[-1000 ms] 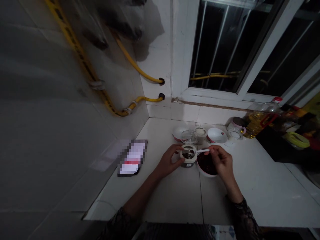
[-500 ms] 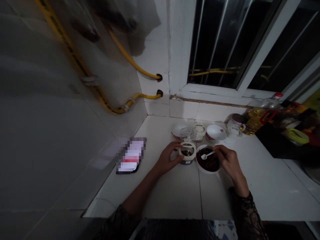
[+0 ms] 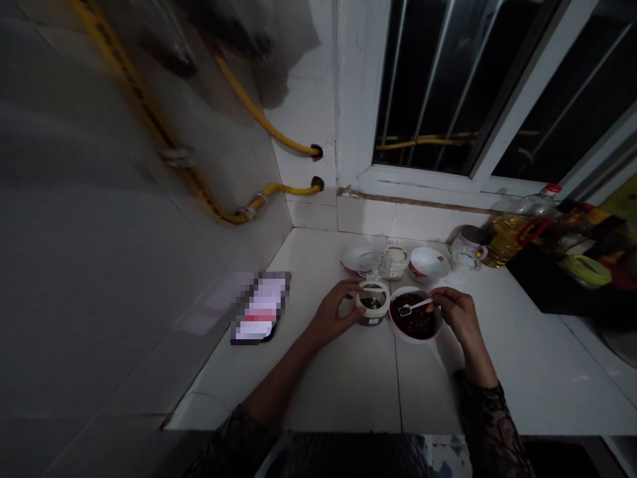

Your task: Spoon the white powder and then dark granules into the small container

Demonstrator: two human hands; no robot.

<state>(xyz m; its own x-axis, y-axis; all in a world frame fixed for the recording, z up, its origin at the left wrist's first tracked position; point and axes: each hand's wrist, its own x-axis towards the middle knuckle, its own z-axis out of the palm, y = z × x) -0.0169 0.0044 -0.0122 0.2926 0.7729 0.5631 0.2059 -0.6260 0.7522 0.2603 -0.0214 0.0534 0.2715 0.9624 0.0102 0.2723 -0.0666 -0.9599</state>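
My left hand [image 3: 337, 312] has its thumb and fingers closed around the rim of a small seasoning jar [image 3: 373, 321]. The jar's clear lid [image 3: 373, 264] is tipped back, and dark contents show inside. My right hand [image 3: 455, 312] pinches the handle of a small white spoon [image 3: 419, 305]. The spoon's head is over a white bowl [image 3: 415, 338] with a reddish rim, just right of the jar. Dark red sauce with bits in it [image 3: 418, 324] fills much of that bowl. I cannot tell whether the spoon touches the sauce.
Behind are a white bowl [image 3: 428, 263], a second seasoning jar [image 3: 397, 261] and another bowl [image 3: 351, 255]. A glass jar [image 3: 466, 247], an oil bottle [image 3: 502, 242] and a black rack [image 3: 542, 285] stand right. A phone [image 3: 261, 309] lies left, near the tiled wall.
The spoon's head looked solid white before; now its hollow looks dark, and the spoon has turned slightly in my right hand. My left hand stays on the jar.
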